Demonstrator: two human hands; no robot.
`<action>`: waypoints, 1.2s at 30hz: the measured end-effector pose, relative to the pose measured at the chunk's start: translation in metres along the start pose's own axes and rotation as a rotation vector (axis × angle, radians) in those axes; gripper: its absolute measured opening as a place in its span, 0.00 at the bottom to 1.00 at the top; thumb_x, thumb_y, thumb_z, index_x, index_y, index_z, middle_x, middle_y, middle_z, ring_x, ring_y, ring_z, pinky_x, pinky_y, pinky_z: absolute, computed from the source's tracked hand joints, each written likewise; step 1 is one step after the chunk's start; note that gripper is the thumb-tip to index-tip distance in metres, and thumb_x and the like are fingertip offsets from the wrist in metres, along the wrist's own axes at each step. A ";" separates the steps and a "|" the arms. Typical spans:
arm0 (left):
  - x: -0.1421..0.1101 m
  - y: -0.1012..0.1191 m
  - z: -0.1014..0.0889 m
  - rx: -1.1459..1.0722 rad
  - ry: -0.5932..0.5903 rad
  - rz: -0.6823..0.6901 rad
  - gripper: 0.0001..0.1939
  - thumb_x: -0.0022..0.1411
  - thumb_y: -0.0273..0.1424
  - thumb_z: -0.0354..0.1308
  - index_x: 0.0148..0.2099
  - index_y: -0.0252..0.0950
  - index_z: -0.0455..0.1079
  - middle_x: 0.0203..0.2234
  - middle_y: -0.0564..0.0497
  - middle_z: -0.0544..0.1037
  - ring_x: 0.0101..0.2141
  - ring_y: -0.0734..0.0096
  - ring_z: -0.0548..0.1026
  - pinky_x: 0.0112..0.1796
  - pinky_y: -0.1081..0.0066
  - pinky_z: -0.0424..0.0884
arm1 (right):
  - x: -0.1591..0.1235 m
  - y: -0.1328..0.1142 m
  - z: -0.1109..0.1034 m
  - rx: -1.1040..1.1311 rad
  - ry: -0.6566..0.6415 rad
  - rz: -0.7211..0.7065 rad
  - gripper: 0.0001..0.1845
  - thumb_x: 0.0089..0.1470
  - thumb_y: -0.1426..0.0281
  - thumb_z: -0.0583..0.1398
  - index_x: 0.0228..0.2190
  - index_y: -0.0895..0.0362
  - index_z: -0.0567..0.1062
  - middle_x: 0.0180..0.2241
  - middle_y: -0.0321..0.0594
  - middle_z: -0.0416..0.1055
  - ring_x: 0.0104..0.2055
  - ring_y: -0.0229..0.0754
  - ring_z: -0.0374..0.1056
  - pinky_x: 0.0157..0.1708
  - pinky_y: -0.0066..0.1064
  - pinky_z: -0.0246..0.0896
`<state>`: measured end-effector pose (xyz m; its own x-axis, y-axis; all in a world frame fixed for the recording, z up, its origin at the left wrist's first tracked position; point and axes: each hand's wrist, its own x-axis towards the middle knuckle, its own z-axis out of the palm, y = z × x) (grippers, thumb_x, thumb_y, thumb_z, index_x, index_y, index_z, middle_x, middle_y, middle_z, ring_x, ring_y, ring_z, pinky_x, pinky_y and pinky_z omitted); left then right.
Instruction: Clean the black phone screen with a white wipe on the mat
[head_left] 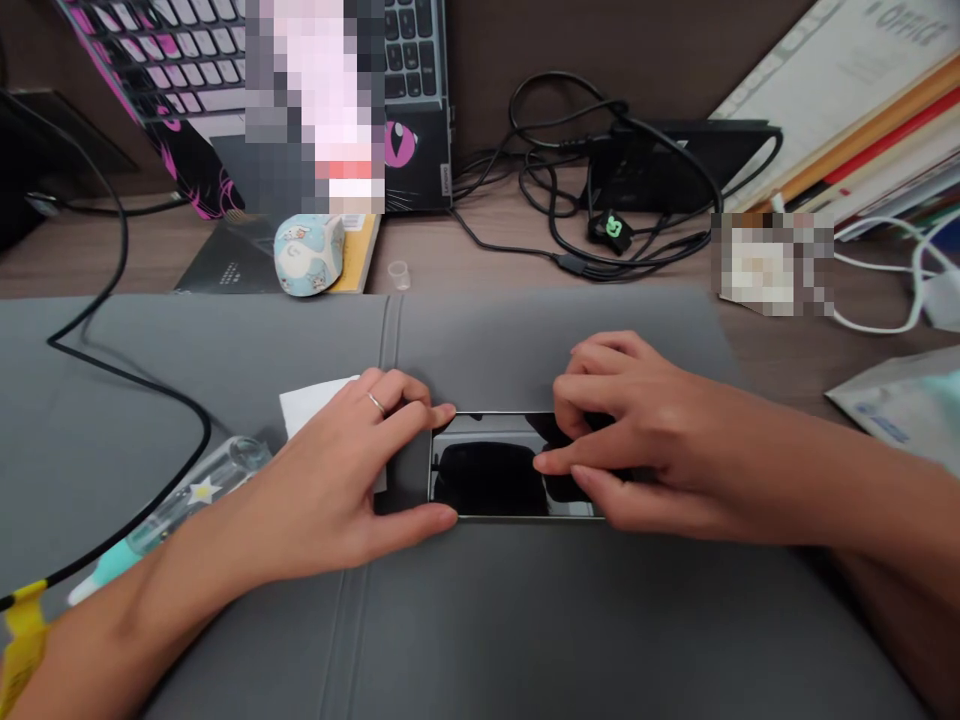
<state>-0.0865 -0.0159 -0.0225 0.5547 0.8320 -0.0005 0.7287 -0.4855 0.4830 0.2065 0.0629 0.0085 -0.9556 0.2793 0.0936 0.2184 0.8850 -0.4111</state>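
A smartphone point(491, 470) lies flat on the grey desk mat, its dark glossy screen facing up and reflecting shapes. My left hand point(360, 470), with a ring on one finger, grips the phone's left end: the index fingertip sits on the far corner and the thumb on the near edge. Over the right part of the screen is my right hand point(637, 440). Its index fingertip touches the glass, the thumb is apart from it near the front edge, and the other fingers are bent. The phone's right end is hidden under this hand. White paper point(307, 402) shows partly behind my left hand.
A clear bottle point(199, 495) with a teal end lies by my left forearm, near a black cable point(150, 380). Behind the mat point(525, 620) are a patterned mouse point(309, 255), a small clear cup point(399, 275), a laptop point(416, 130), tangled cables point(555, 205) and books point(885, 160).
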 end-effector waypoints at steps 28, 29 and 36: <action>-0.008 -0.001 0.006 0.096 0.049 0.016 0.30 0.68 0.48 0.61 0.65 0.41 0.63 0.55 0.45 0.69 0.51 0.56 0.67 0.50 0.57 0.69 | -0.019 0.025 -0.024 0.255 -0.224 0.209 0.20 0.64 0.68 0.58 0.20 0.53 0.76 0.22 0.29 0.72 0.33 0.38 0.64 0.49 0.40 0.50; -0.008 -0.001 0.006 0.099 0.046 0.013 0.30 0.68 0.48 0.61 0.65 0.41 0.63 0.55 0.45 0.69 0.51 0.56 0.68 0.50 0.57 0.69 | -0.020 0.026 -0.025 0.253 -0.226 0.217 0.20 0.65 0.68 0.58 0.20 0.53 0.76 0.22 0.29 0.72 0.32 0.38 0.64 0.48 0.39 0.50; -0.007 -0.002 0.007 0.107 0.065 0.030 0.29 0.68 0.49 0.60 0.65 0.40 0.63 0.55 0.44 0.70 0.50 0.54 0.69 0.51 0.54 0.68 | -0.026 0.026 -0.029 0.177 -0.151 0.193 0.25 0.64 0.68 0.57 0.15 0.55 0.65 0.18 0.30 0.61 0.25 0.34 0.57 0.36 0.34 0.53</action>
<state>-0.0887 -0.0229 -0.0298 0.5523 0.8306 0.0709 0.7529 -0.5335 0.3853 0.2431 0.0888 0.0216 -0.9213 0.3656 -0.1324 0.3737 0.7386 -0.5611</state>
